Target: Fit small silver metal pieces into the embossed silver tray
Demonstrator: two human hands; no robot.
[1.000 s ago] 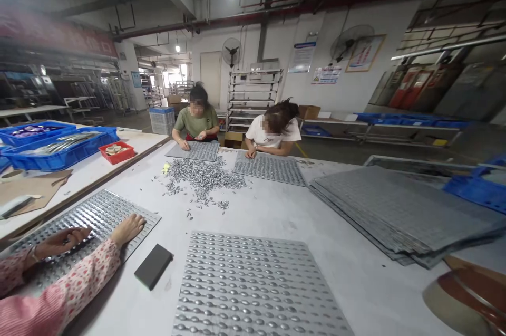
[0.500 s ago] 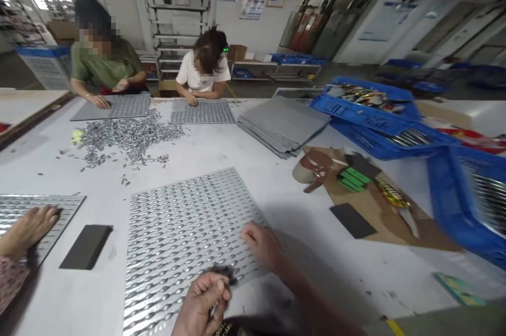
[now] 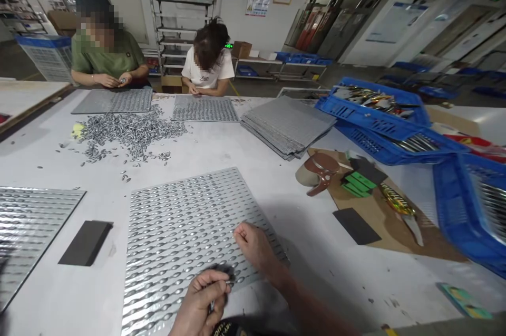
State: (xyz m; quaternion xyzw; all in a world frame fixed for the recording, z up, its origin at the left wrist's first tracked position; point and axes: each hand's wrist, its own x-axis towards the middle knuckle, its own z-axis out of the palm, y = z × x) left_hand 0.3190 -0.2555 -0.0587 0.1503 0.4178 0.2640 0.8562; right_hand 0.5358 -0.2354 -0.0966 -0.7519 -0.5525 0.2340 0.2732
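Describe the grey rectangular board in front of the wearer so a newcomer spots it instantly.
On the white table, find the dark rectangular block. Right of it is a grey board with rows of silvery oval bumps. Unlike similar boards left and beyond, it lies beneath the wearer's left hand and right hand.

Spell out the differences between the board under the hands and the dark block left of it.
The board is pale grey; the block is dark grey. The board is far larger than the block. The board carries rows of shiny oval bumps, while the block's top looks plain. Both lie on the white table.
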